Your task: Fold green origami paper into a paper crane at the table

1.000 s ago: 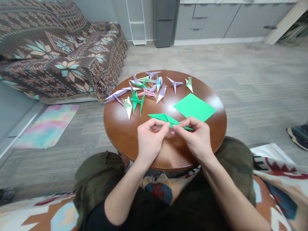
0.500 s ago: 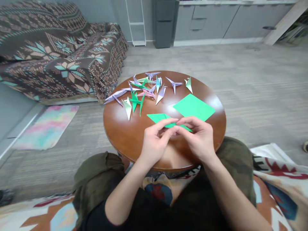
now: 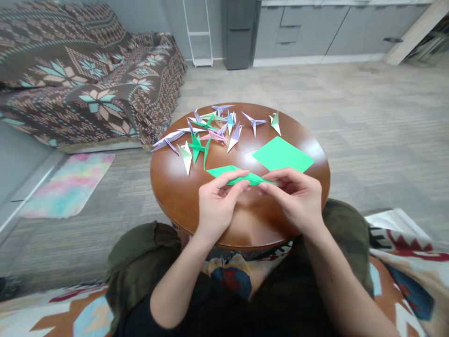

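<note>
A folded piece of green origami paper, long and pointed at both ends, is held over the near part of the round wooden table. My left hand pinches it left of its middle between thumb and fingers. Toward its right end, my right hand is closed on the same piece. Fingers cover parts of both its edges. Just beyond my right hand lies a flat green sheet, set cornerwise to me.
Several folded paper cranes in green, purple, pink and white crowd the table's far left. A purple crane and a pale green crane sit at the far edge. Beyond stand a covered sofa and a dark fridge.
My hands have moved apart along the folded green paper, the left one leftward and the right one slightly rightward. More of the paper's middle shows between them, and its left tip has shifted left.
</note>
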Demonstrator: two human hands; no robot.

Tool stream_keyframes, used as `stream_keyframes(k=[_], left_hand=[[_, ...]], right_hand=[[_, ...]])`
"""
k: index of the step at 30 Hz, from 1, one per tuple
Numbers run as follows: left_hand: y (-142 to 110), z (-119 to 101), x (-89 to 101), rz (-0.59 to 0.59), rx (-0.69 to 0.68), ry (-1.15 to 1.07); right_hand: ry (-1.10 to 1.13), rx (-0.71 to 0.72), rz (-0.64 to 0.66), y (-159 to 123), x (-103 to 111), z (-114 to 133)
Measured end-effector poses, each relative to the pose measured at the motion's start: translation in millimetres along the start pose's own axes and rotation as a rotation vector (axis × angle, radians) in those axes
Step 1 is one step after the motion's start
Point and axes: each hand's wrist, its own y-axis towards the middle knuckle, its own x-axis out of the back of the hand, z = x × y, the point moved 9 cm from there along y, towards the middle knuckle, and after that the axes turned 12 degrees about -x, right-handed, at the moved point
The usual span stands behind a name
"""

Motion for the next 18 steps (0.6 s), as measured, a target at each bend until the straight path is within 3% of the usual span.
stream_keyframes(k=[4, 12, 18], left_hand=[[0.0, 2.5, -3.1, 0.021, 0.038, -0.055], [3.8, 4.3, -0.7, 0.067, 0.004, -0.08], [4.3, 4.3, 1.3, 0.035, 0.062, -0.058]], right_hand=[[0.111, -0.023, 0.028, -0.6, -1.9, -3.6], [-0.059, 0.041, -0.021, -1.9, 4.9, 0.3], [-0.004, 0.012, 0.034, -3.3, -1.8, 3.1]])
